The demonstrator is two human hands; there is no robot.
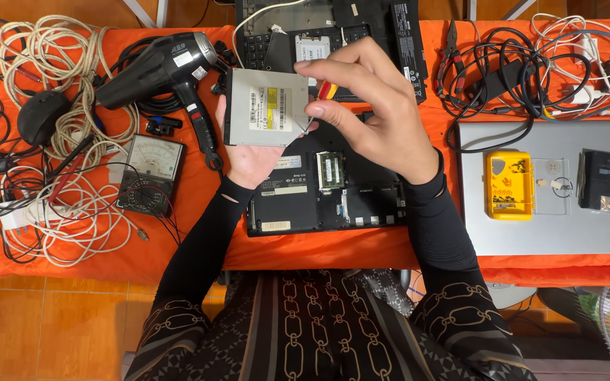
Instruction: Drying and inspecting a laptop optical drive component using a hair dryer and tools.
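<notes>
Left hand [248, 152] holds a silver optical drive [266, 107] above an opened laptop [326, 187]; right hand [368, 113] pinches its edge.

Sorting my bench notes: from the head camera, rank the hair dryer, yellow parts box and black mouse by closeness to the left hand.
1. Hair dryer, just left of the left hand.
2. Black mouse, far left among cables.
3. Yellow parts box, right, on the silver laptop.
</notes>
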